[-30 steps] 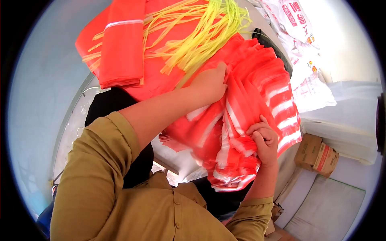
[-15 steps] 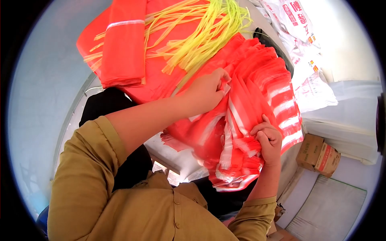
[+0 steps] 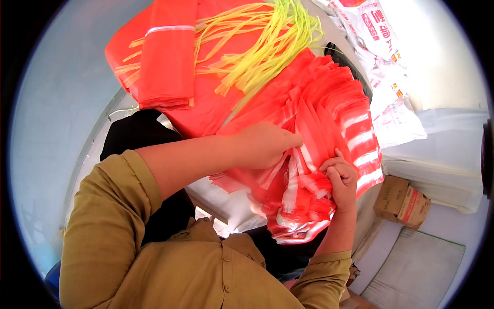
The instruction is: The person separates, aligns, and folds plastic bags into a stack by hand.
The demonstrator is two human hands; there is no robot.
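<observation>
A thick stack of red plastic bags with white stripes lies fanned and bunched before me. My left hand is closed over the middle of the stack, its fingertips pinched at a white-striped fold. Whether a single layer is between those fingertips, I cannot tell. On the right, my right hand grips the gathered bags, thumb and fingers bent over their folds. Below it the bunched, frayed bag ends hang toward my lap.
Yellow-green plastic strips are spread over red sheeting at the top. A folded red bundle with a white band lies left of them. White printed sacks are at upper right, and a cardboard box stands at right.
My left hand has moved slightly right and down, and its raised fingers have closed against the bags. My right hand keeps its hold. The view has shifted a little.
</observation>
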